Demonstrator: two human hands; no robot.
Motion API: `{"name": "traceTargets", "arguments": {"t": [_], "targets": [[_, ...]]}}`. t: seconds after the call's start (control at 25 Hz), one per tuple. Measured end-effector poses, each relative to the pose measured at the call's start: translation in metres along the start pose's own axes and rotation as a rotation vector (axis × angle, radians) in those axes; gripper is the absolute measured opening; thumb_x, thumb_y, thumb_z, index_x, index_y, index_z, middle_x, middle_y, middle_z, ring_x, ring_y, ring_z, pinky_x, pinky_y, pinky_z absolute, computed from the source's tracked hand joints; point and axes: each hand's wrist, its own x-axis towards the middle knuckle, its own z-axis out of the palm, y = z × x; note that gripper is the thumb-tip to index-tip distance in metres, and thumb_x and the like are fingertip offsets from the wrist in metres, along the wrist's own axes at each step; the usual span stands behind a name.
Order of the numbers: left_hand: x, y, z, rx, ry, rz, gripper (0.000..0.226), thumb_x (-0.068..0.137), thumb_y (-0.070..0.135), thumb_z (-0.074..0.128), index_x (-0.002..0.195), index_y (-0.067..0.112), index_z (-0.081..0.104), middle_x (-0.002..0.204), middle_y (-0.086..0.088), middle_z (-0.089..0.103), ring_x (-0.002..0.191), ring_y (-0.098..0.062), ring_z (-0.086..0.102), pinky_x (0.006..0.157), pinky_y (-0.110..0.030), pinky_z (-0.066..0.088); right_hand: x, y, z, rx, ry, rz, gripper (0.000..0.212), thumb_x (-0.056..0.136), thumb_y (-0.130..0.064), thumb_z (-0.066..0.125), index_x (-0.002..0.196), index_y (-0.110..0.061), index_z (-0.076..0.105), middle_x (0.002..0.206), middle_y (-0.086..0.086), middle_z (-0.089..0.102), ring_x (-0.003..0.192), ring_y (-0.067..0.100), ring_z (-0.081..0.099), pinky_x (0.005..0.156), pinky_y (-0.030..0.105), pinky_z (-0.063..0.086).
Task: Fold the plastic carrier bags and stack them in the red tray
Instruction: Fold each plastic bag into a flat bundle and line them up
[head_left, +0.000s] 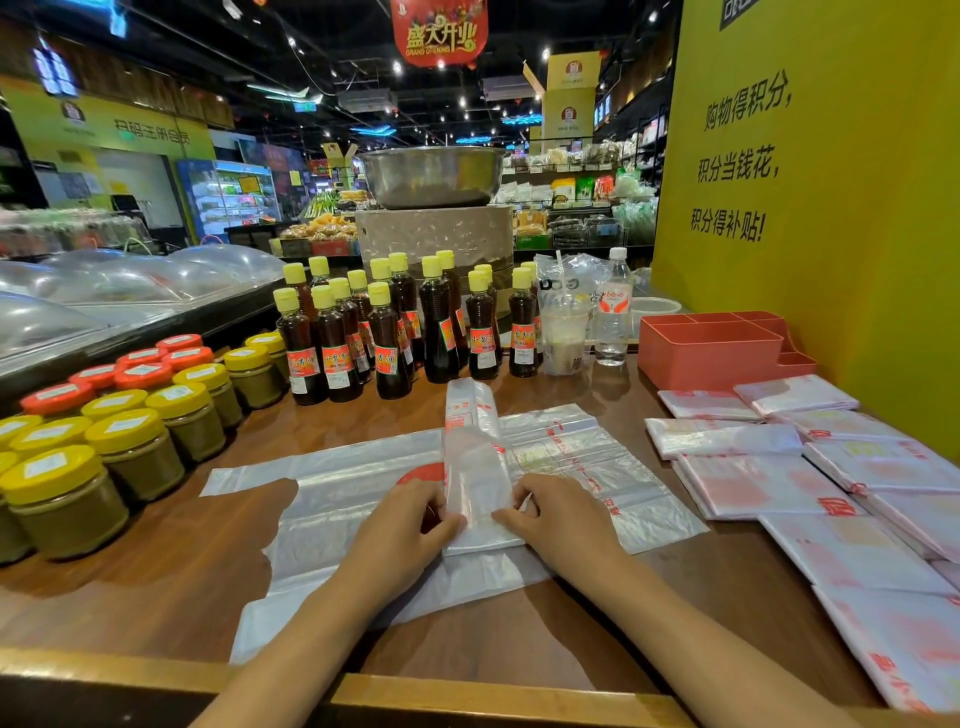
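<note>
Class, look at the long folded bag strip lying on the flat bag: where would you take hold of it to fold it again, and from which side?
Probably the near end of the folded strip, from the person's side: it runs lengthwise away, and both hands already hold that end.

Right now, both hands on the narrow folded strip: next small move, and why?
Probably fold the strip's near end away toward the bottles. Left hand and right hand pinch that near end; the strip lies long across a flat bag, too long for the red tray.
</note>
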Motion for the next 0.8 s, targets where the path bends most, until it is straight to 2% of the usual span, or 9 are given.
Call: {"name": "traceTargets", "arguments": {"t": [0.08, 0.2, 0.32, 0.4, 0.52, 0.64, 0.8], "targets": [[0.001, -0.001, 0.0, 0.033, 0.013, 0.022, 0.023, 0.091, 0.05, 0.064, 0.094, 0.034, 0.048, 0.092, 0.018, 0.056, 0.08, -0.004, 0.055, 0.064, -0.016, 0.043, -0.002, -0.001, -0.001, -0.057, 0.014, 0.016, 0.027, 0.088, -0.053, 0.063, 0.091, -0.027, 0.057, 0.088, -0.009, 0.063, 0.085, 0.014, 0.055, 0.07, 0.034, 0.043], [0.002, -0.005, 0.003, 0.118, 0.066, 0.123, 0.024, 0.091, 0.053, 0.062, 0.103, 0.036, 0.049, 0.106, 0.018, 0.054, 0.092, -0.004, 0.053, 0.077, -0.024, 0.053, -0.003, 0.001, -0.002, -0.074, 0.004, 0.008, 0.026, 0.088, -0.053, 0.064, 0.085, -0.029, 0.054, 0.082, -0.011, 0.059, 0.081, 0.011, 0.054, 0.066, 0.031, 0.04], [0.003, -0.009, 0.005, 0.113, 0.002, 0.225, 0.017, 0.097, 0.048, 0.055, 0.107, 0.035, 0.061, 0.116, 0.019, 0.056, 0.103, -0.001, 0.051, 0.089, -0.024, 0.052, -0.002, 0.003, -0.004, 0.032, -0.04, -0.075, 0.018, 0.088, -0.049, 0.067, 0.083, -0.032, 0.065, 0.08, -0.011, 0.061, 0.078, 0.008, 0.056, 0.069, 0.029, 0.048], [0.002, -0.011, 0.004, 0.029, -0.065, 0.233, 0.016, 0.098, 0.046, 0.053, 0.108, 0.038, 0.062, 0.112, 0.023, 0.058, 0.102, 0.002, 0.053, 0.09, -0.025, 0.051, -0.002, 0.004, -0.003, 0.141, -0.067, -0.131, 0.012, 0.089, -0.041, 0.069, 0.093, -0.031, 0.074, 0.086, -0.011, 0.062, 0.08, 0.007, 0.057, 0.076, 0.031, 0.052], [-0.001, -0.012, 0.0, -0.031, -0.122, 0.264, 0.013, 0.097, 0.045, 0.055, 0.107, 0.039, 0.061, 0.11, 0.024, 0.058, 0.103, 0.004, 0.053, 0.09, -0.024, 0.051, 0.002, 0.011, -0.002, 0.142, -0.067, -0.211, 0.021, 0.093, -0.029, 0.064, 0.112, -0.031, 0.074, 0.102, -0.014, 0.063, 0.096, 0.005, 0.055, 0.089, 0.033, 0.051], [-0.004, -0.008, -0.004, -0.076, -0.181, 0.322, 0.015, 0.097, 0.045, 0.055, 0.109, 0.038, 0.062, 0.11, 0.023, 0.059, 0.105, 0.001, 0.054, 0.091, -0.025, 0.05, 0.004, 0.017, -0.003, 0.081, -0.067, -0.263, 0.032, 0.095, -0.03, 0.058, 0.125, -0.031, 0.069, 0.124, -0.013, 0.064, 0.117, 0.008, 0.051, 0.104, 0.034, 0.043], [-0.007, -0.003, -0.005, -0.113, -0.225, 0.373, 0.018, 0.096, 0.049, 0.054, 0.108, 0.038, 0.062, 0.109, 0.022, 0.059, 0.106, -0.002, 0.056, 0.091, -0.029, 0.05, 0.003, 0.018, -0.007, -0.09, -0.244, -0.244, 0.047, 0.103, -0.044, 0.044, 0.149, -0.031, 0.046, 0.157, -0.011, 0.039, 0.145, 0.008, 0.031, 0.121, 0.036, 0.021]]}}
